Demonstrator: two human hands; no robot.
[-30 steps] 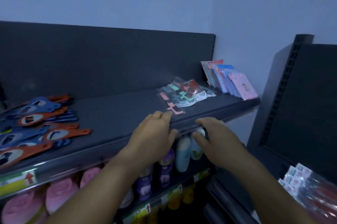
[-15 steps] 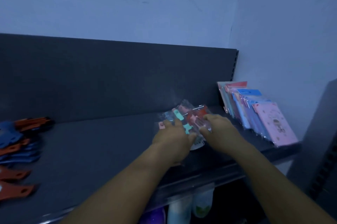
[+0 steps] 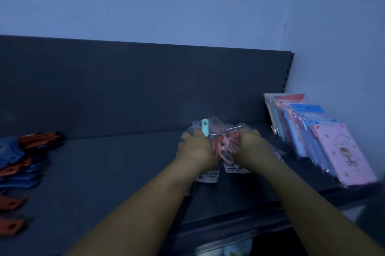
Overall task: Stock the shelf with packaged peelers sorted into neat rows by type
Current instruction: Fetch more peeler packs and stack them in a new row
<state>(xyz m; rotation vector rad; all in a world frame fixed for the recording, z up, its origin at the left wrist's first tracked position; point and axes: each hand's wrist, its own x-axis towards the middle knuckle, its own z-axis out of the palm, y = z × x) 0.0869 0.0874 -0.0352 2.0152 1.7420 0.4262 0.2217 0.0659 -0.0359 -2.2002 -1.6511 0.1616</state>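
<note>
While both arms reach over the dark grey metal shelf (image 3: 116, 172):
Left hand (image 3: 195, 149): fingers curled, grips clear plastic-bagged peelers (image 3: 216, 143).
Right hand (image 3: 250, 145): grips the same bundle, beside the left.

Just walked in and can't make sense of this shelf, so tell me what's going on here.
A person is stocking a dark shelf. Both hands are on a small pile of clear peeler packets near the middle right: the left hand grips the left side, the right hand the right side. A row of flat colourful packets leans at the far right, and blue and orange tools lie at the left edge.
</note>
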